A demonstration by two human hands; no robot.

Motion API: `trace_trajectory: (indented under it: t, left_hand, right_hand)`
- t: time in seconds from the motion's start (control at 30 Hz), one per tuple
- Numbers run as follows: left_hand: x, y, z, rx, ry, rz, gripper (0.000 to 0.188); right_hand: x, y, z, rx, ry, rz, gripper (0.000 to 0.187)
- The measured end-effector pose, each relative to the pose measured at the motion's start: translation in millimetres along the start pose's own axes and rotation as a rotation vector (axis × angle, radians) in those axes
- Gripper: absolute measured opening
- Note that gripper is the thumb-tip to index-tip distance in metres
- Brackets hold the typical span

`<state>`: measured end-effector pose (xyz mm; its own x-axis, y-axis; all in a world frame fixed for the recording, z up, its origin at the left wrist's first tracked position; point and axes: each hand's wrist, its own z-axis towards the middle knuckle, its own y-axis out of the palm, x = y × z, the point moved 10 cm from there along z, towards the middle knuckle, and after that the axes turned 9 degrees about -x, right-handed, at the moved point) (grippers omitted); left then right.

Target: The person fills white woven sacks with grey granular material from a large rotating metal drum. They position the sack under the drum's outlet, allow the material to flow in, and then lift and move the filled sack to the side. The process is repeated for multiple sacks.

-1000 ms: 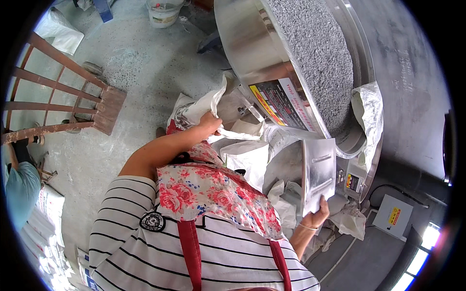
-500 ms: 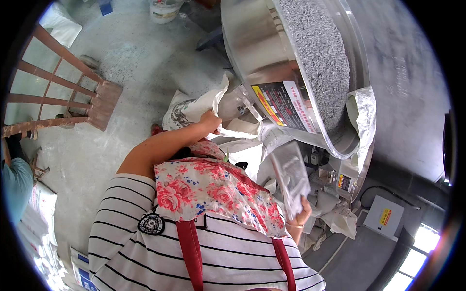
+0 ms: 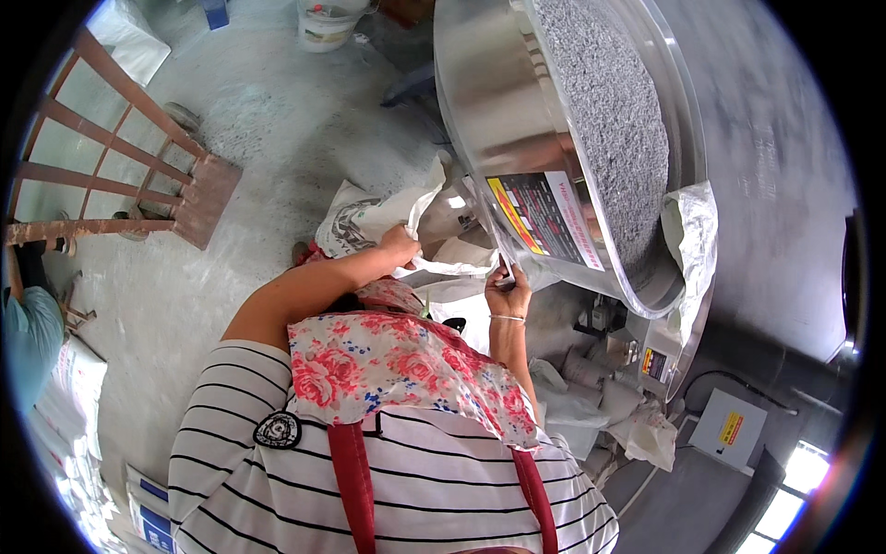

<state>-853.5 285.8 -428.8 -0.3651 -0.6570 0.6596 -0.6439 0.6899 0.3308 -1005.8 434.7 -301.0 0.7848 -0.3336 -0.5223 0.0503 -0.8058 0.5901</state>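
Observation:
A white woven sack (image 3: 355, 217) with dark print stands mouth up below a large round metal tub (image 3: 489, 102). My left hand (image 3: 401, 247) is closed on the near rim of the sack's mouth. At the right end of that mouth is my right hand (image 3: 509, 297), beside the tub's lower wall. Its fingers are curled at a dark, narrow edge, and what they grip is mostly hidden. A metal outlet (image 3: 475, 198) reaches down from the tub at the sack opening. Grey crumbly material (image 3: 614, 138) fills much of the tub.
A white sack (image 3: 690, 231) hangs over the tub's rim. Crumpled plastic bags (image 3: 641, 429) lie at lower right, near a grey box (image 3: 729, 429). To the left are a rusty-red metal cart (image 3: 208, 198) and a person in a teal top (image 3: 35, 337). A white bucket (image 3: 328, 26) stands far off.
My right hand has moved up and left from the lower right to the sack's mouth. The flat, shiny rectangular thing it held is out of sight. My left hand keeps its grip.

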Motion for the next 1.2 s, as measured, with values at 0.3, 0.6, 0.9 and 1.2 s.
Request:
trace_trajectory:
  t: [0.3, 0.6, 0.9, 1.2]
  left_hand:
    - [7, -5, -13, -0.031, 0.004, 0.026, 0.025]
    - [0, -7, -10, -0.081, 0.005, -0.017, 0.03]
    - [-3, -3, -11, -0.086, -0.024, -0.027, 0.022]
    - [-11, -4, -7, -0.129, -0.012, -0.065, 0.027]
  right_hand:
    - [15, 14, 34, 0.062, -0.179, -0.012, 0.019]
    - [-1, 17, 40, 0.132, -0.218, -0.032, 0.019]
    - [-8, 33, 32, 0.129, -0.337, -0.064, 0.022]
    - [1, 44, 19, 0.107, -0.402, -0.061, 0.024]
